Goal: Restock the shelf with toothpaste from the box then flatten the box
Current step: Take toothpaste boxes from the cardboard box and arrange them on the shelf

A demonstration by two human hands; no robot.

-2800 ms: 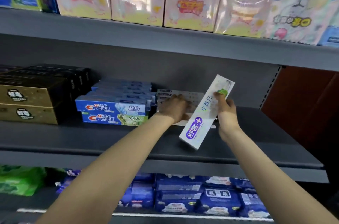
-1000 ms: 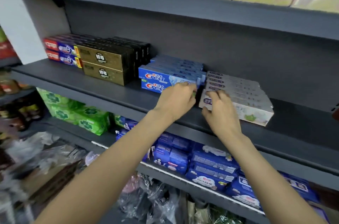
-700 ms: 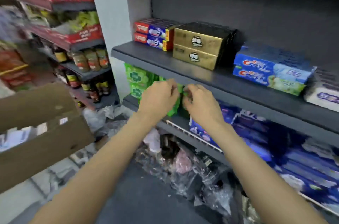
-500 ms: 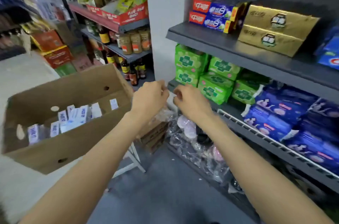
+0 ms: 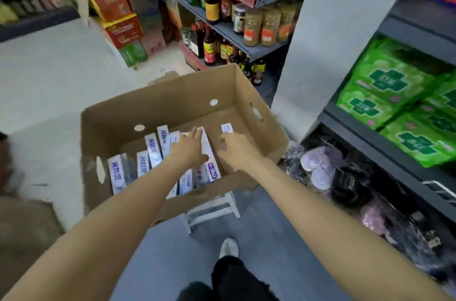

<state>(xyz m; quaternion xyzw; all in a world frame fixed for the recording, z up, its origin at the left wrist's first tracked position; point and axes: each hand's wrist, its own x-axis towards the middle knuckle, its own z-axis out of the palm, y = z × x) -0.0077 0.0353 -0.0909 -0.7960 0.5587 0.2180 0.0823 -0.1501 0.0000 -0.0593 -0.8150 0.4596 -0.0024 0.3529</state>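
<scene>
Shop-floor cardboard box (image 5: 158, 108) holds white toothpaste cartons (image 5: 153, 150) (blue lettering).

Brown cardboard box (image 5: 172, 101) holds white-and-blue toothpaste cartons (image 5: 116, 173); green packs (image 5: 385, 88).

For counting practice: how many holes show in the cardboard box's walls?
4: two round holes in the far wall, one slot in the left wall, one in the right. The near wall may hide more.
</scene>
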